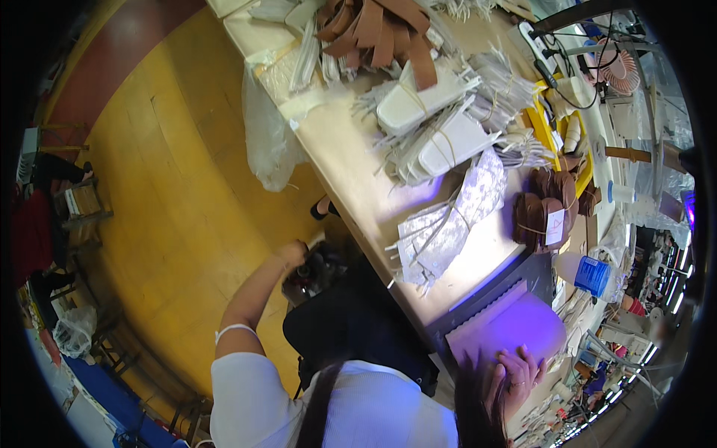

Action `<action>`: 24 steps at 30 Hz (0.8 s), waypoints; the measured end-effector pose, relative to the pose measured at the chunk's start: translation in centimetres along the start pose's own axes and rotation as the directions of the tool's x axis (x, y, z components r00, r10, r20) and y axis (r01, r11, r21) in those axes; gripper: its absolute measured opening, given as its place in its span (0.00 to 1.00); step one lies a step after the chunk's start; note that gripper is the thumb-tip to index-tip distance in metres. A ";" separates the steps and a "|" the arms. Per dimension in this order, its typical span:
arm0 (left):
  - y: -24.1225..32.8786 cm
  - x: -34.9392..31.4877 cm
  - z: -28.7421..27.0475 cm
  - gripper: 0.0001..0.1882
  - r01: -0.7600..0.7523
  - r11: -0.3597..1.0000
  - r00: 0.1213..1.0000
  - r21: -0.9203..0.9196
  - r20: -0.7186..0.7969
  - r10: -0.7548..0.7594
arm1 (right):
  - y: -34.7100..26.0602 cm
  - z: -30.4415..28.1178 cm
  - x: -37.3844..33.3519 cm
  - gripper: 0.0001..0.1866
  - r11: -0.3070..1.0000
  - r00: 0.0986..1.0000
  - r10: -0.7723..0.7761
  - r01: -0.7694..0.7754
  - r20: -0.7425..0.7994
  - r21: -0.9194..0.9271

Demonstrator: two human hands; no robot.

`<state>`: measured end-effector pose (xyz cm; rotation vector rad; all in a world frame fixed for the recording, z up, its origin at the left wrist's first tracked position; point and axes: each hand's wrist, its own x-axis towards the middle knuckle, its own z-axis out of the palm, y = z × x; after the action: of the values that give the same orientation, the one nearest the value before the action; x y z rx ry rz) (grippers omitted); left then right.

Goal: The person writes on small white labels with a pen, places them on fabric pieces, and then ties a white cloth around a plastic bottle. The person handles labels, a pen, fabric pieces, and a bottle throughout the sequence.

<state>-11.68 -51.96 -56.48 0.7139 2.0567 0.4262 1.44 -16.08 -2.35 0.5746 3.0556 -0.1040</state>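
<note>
My left hand (296, 254) reaches out to the left, low beside the table, at a dark container (317, 272) with small objects that I cannot make out. Its fingers are mostly hidden. On the right, my right hand (517, 377) lies on a flat brown leather-like panel (500, 328), fingers stretched out and slightly apart, a ring on one. Purple light falls across the panel, which has a scalloped strip along its far edge. Under it is a dark grey board (467, 306). Strands of dark hair hide part of my right wrist.
Patterned grey pieces (455, 224) lie tied beyond the board, near bundled brown pieces (545, 213) and a bottle (590, 275). Farther off are white bundles (441, 145), brown strips (381, 33) and a yellow tray (545, 127). A plastic bag (269, 142) hangs off the table edge.
</note>
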 end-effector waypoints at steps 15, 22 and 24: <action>6.1 -5.7 -7.0 0.13 0.221 0.967 0.961 -0.130 -0.138 -0.239 | 4.0 1.7 -0.6 0.11 0.962 0.973 -0.232 0.226 -0.021 -0.151; 10.6 -7.2 -3.1 0.19 0.209 0.931 0.974 -0.300 -0.021 -0.225 | 3.4 1.4 -0.8 0.10 0.969 0.982 -0.189 0.184 -0.013 -0.165; 9.9 -6.2 1.8 0.20 0.235 0.918 0.969 -0.320 0.152 -0.195 | 3.3 1.4 -0.8 0.10 0.968 0.981 -0.191 0.186 -0.018 -0.168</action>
<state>-4.25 -48.10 -48.11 0.2948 1.8626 0.5768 3.40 -13.39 -3.86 0.2784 3.1040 0.1557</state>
